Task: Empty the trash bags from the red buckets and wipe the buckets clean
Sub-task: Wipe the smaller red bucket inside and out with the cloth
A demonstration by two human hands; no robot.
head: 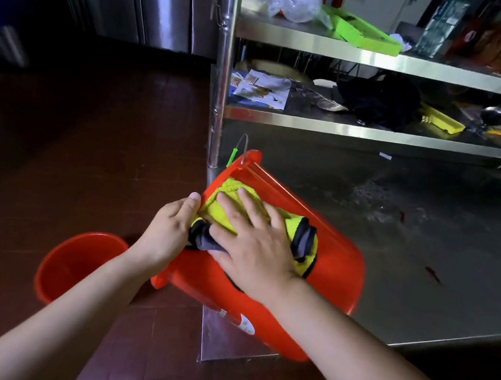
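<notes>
Wiping stage. The right hand [250, 236], fingers flat and spread, presses a soft yellow microfibre cloth with dark edging [229, 206] against the wall of a tipped red plastic bucket [328, 260] lying on the steel tabletop [423, 239]. The left hand [167, 230], just beside it, grips the bucket's rim. The bucket looks light, stiff and slick, best held at that rim. A second red plastic bucket [78, 261] stands on the floor below the left hand. The first bucket's interior is hidden.
</notes>
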